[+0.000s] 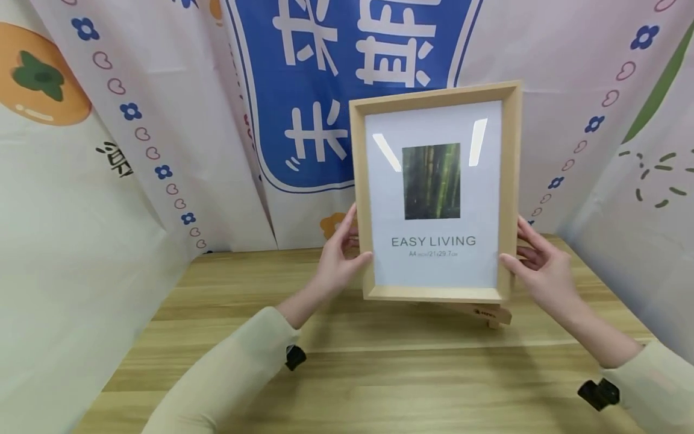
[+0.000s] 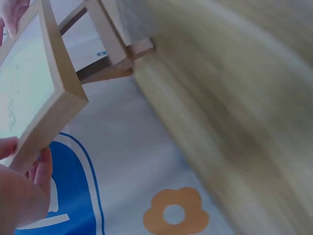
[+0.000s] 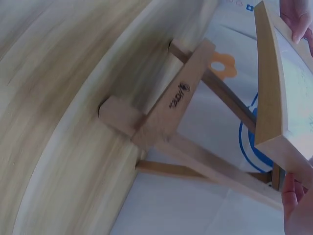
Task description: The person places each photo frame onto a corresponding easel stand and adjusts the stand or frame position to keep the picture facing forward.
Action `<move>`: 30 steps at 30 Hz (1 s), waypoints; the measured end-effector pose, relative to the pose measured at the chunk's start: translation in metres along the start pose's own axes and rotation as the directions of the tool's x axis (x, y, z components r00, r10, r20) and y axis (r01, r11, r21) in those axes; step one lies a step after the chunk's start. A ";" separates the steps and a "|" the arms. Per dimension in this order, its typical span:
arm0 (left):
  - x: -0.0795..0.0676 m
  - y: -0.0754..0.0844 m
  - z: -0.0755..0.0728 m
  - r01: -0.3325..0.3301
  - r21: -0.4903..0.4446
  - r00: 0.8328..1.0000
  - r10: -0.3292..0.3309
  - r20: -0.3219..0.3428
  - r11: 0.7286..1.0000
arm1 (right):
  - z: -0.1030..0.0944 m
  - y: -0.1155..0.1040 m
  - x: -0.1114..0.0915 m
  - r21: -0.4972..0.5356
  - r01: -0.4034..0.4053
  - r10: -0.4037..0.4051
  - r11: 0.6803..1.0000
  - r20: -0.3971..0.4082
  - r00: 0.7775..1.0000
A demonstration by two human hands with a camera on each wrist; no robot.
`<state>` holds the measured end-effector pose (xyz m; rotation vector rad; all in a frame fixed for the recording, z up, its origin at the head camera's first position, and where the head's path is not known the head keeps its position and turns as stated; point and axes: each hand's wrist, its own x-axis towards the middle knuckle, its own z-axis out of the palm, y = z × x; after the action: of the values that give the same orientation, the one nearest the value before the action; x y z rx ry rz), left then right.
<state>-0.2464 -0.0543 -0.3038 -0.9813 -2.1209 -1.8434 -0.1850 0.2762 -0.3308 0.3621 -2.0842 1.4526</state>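
A pale wood picture frame point(image 1: 434, 181) stands upright before me, with a bamboo picture and "EASY LIVING" on its white sheet. My left hand point(image 1: 337, 256) grips its left side low down, thumb on the front and fingers behind. On the opposite side my right hand point(image 1: 546, 268) holds the frame the same way. A small wooden easel point(image 3: 168, 110) stands behind and below it, mostly hidden in the head view except for its ledge point(image 1: 482, 311). Both wrist views show a gap between the frame's lower edge and that ledge.
The easel's feet rest on a wood-grain table point(image 1: 303, 386). A printed cloth point(image 1: 190, 78) hangs behind the table and along both sides, with a blue sign bearing white characters at the back. Black straps or devices point(image 1: 599, 394) sit at both sleeve cuffs.
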 end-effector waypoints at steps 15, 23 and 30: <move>0.051 -0.011 0.033 -0.033 0.027 0.998 0.031 0.060 0.999 | -0.026 0.011 -0.004 0.000 -0.005 0.005 1.000 -0.154 0.988; 0.053 -0.029 0.054 -0.004 0.045 0.998 0.001 0.062 0.999 | -0.029 0.024 -0.018 -0.188 -0.061 0.033 0.980 -0.146 0.989; 0.054 -0.055 0.067 0.053 0.055 0.998 -0.055 0.033 0.997 | -0.030 0.037 -0.028 -0.198 -0.080 0.058 0.977 -0.115 0.992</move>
<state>-0.2994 0.0269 -0.3359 -0.9598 -2.2271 -1.7953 -0.1726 0.3154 -0.3686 0.1282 -2.1499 1.2546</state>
